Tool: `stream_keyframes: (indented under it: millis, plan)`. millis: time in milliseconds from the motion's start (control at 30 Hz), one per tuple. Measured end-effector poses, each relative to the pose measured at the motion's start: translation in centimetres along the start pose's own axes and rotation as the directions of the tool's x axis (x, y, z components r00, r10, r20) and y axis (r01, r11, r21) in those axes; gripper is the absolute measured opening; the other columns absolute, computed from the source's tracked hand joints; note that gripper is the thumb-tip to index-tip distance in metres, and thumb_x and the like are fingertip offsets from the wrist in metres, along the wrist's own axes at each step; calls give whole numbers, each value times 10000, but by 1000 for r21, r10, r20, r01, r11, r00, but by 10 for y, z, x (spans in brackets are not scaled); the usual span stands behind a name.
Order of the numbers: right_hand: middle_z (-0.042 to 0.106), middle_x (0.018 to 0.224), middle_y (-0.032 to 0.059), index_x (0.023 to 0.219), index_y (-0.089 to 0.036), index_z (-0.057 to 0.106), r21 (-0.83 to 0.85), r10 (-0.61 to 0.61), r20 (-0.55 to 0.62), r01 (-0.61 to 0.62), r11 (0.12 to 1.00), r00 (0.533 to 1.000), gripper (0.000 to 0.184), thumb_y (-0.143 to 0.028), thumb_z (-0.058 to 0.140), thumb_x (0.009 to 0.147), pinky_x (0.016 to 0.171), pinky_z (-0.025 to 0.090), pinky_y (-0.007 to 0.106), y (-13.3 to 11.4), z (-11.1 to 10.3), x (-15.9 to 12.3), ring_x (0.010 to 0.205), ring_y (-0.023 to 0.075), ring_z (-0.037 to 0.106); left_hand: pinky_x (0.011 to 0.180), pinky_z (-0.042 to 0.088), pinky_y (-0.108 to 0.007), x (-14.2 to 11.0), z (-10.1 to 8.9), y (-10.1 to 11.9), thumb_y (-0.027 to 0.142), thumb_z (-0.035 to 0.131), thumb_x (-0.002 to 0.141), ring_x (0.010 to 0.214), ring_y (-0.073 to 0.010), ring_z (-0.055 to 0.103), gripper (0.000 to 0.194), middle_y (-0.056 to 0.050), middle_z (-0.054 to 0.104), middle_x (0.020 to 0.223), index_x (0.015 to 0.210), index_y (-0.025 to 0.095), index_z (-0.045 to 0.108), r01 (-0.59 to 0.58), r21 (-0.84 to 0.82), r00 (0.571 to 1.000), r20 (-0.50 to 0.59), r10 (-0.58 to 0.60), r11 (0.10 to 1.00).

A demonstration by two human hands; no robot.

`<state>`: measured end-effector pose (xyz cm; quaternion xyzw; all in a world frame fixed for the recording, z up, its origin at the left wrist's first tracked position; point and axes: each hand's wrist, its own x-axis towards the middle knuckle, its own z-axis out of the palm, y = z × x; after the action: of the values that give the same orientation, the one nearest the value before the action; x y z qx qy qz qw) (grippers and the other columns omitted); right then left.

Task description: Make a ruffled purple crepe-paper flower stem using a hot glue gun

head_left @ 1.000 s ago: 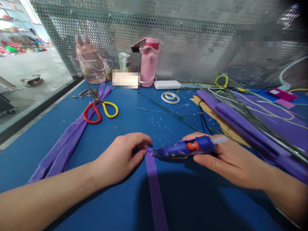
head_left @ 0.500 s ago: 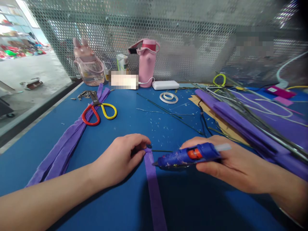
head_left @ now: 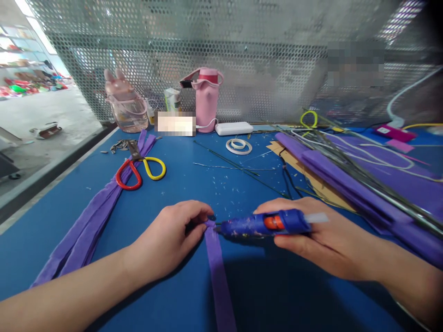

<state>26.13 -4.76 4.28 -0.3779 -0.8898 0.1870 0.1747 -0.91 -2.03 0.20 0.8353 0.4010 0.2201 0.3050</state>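
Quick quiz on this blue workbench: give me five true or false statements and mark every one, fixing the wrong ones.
1. The right hand holds a blue glue gun. True.
2. The scissors have one red and one yellow handle. True.
3. The left hand is gripping the scissors. False: its fingers are at one end of a purple strip.
4. The glue gun's nozzle points away from the left hand. False: it points toward it.
5. The pink flask stands upright. True.

Open tabletop (head_left: 176, 299) between forearms (head_left: 79, 291), purple strip (head_left: 217, 267) dividing it, scissors (head_left: 137, 157) and wires (head_left: 242, 168) beyond
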Motion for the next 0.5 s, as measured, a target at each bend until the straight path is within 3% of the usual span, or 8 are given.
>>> stream_keyframes:
  millis: [233, 400, 500]
  plan:
    - [671, 820, -2, 1050, -237, 586, 92, -57, 144, 44, 995, 988, 171, -330, 513, 926, 550, 418, 237, -4, -4, -1, 617, 123, 588, 706, 465, -216, 2, 1, 1, 172, 527, 859, 738, -117, 599, 189, 15, 665, 851, 1013, 226, 622, 4, 16, 1000, 0, -4, 1000]
    - [691, 1026, 45, 1146, -255, 569, 55, -48, -73, 52, 997, 996, 280, -337, 535, 880, 644, 498, 266, 12, -11, -5, 827, 196, 665, 697, 465, -213, 0, -1, 2, 175, 520, 860, 740, -118, 600, 191, 18, 664, 860, 1012, 234, 619, 13, 12, 1000, 10, -13, 1000]
    - [633, 1215, 54, 1308, -269, 473, -46, 37, -169, -45, 998, 985, 412, -284, 467, 896, 831, 517, 336, 35, -10, -6, 1026, 241, 635, 714, 472, -221, 0, -1, 2, 173, 518, 857, 744, -123, 602, 193, 14, 666, 864, 1011, 232, 619, 24, 21, 1000, 16, -24, 999]
